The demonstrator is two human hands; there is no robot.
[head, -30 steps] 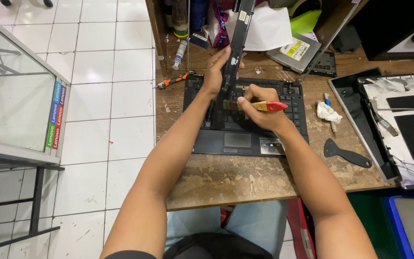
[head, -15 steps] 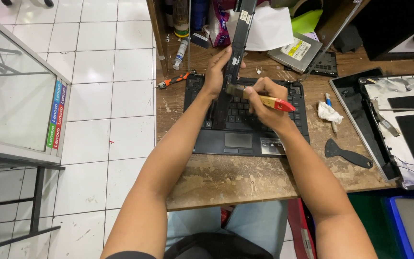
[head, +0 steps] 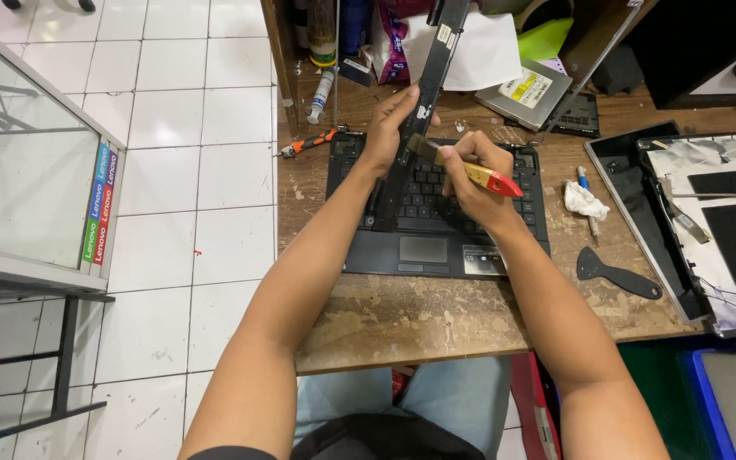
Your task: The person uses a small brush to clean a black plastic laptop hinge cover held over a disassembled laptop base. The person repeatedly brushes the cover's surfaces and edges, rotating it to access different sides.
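A black laptop base [head: 436,247] with its keyboard and touchpad lies on a worn wooden table [head: 436,315]. My left hand [head: 389,128] grips a long black strip-shaped panel [head: 426,94] that stands tilted, its lower end resting on the keyboard. My right hand [head: 474,175] holds a small paintbrush [head: 479,175] with a yellow and red handle. The bristles touch the strip near my left hand's fingers.
A black plastic pry tool [head: 617,274], a crumpled white tissue [head: 585,201] and a pen lie right of the laptop. A dismantled screen lid [head: 709,221] sits at far right. An orange-handled screwdriver [head: 310,142], an optical drive [head: 526,89], bottles and paper crowd the back. A glass cabinet [head: 27,187] stands left.
My right hand has shifted the brush a little up and left along the strip. My left hand and the strip stay in the same place.
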